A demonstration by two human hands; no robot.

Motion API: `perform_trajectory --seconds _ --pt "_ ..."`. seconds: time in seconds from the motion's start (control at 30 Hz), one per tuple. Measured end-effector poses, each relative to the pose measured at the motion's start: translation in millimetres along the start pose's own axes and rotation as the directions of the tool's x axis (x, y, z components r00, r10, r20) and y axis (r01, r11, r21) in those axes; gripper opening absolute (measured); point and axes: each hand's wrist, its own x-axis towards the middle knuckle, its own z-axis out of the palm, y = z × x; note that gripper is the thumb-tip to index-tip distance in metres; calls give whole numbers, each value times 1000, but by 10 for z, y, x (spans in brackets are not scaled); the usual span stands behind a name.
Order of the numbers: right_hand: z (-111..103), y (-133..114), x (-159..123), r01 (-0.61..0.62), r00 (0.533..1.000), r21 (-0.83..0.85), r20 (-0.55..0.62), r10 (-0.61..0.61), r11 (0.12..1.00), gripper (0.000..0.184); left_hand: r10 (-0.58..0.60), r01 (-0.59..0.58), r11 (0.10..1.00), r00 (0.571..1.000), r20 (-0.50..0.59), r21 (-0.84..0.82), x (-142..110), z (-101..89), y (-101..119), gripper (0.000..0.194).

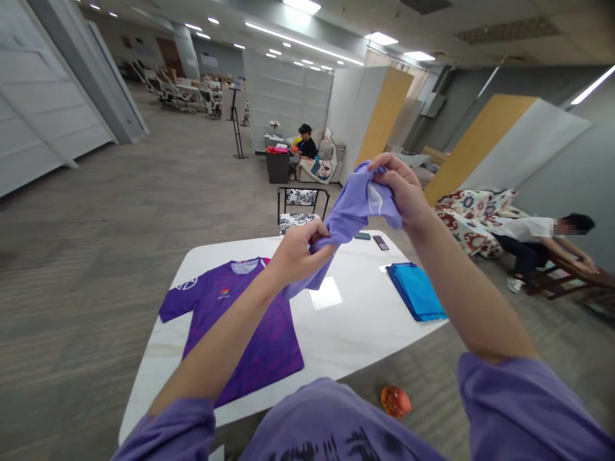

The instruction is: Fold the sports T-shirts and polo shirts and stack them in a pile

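Both my hands hold a light purple garment, bunched up in the air over the table; its exact kind I cannot make out. My left hand pinches its lower left part. At the upper right end, beside a whitish patch, the fingers of my right hand are closed on the cloth. Beneath my left forearm, a dark purple T-shirt lies spread on the white table, partly hidden by the arm. Folded blue clothes lie stacked on the table's right side.
Two phones, one dark and one greenish, lie near the far edge. A patterned chair stands behind the table. An orange-red round object is on the floor. One person sits far back, another at right.
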Motion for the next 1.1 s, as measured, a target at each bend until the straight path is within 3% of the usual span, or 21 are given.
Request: perform_trajectory --seconds 0.13,0.23,0.3,0.4,0.47,0.57,0.7,0.8,0.93,1.1 --pt "110 575 407 -84 981 -84 166 97 993 55 16 -26 989 997 -69 -149 350 -20 296 20" --pt "122 842 351 -72 972 -237 202 121 969 67 25 -48 982 992 -128 -184 649 28 374 31" --pt "97 857 79 20 997 -259 79 0 966 67 41 -57 992 991 -128 -117 834 68 366 25" --pt "55 737 -585 110 985 -168 -114 -131 980 65 82 -78 996 988 -128 32 1001 137 368 26" --pt "54 671 -1069 140 983 -171 -92 -158 975 62 144 -125 979 983 -113 158 1022 206 452 39" --pt "112 689 -1612 151 985 -363 -27 -172 920 72 259 -230 892 966 -23 388 987 384 732 61" --pt "143 856 -1816 84 973 -524 -141 -184 848 89 341 -310 714 937 74 628 991 718 1187 54" --pt "-47 973 -1762 105 951 -539 -191 -243 836 76 349 -295 623 934 80 725 1014 886 1432 34" --pt "-546 1058 -1702 173 927 -505 -206 -313 845 22 368 -191 514 930 -14 836 946 868 1632 27" --pt "-1056 967 -1564 252 881 -398 -283 -379 882 31 398 -71 498 904 -155 864 761 633 1611 33"
